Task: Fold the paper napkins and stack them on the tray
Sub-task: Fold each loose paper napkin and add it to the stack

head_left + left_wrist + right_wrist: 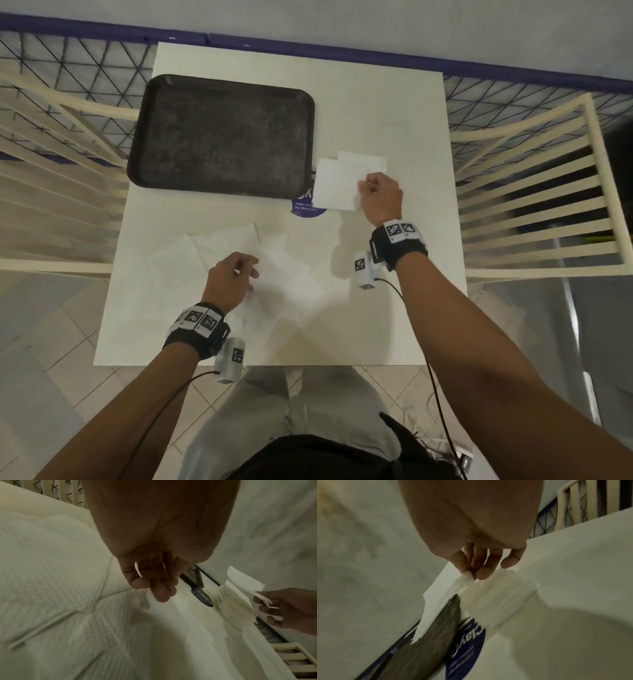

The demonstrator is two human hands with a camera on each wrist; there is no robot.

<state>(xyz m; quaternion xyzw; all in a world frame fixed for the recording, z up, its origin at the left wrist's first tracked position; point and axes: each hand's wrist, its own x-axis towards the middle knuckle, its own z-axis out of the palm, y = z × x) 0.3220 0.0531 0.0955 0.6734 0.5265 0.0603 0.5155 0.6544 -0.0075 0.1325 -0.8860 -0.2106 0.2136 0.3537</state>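
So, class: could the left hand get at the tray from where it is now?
Probably yes. The left hand holds nothing, and only flat unfolded napkins lie between it and the tray.

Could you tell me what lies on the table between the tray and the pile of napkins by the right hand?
A round blue sticker sits there, partly covered by the tray and the napkin pile. The head view shows it best.

It looks like a canteen or food court: a white worktop [394,102] bears a dark serving tray [144,137] and a round purple sticker [308,209], with slatted chairs [534,192] on a tiled floor [51,342].
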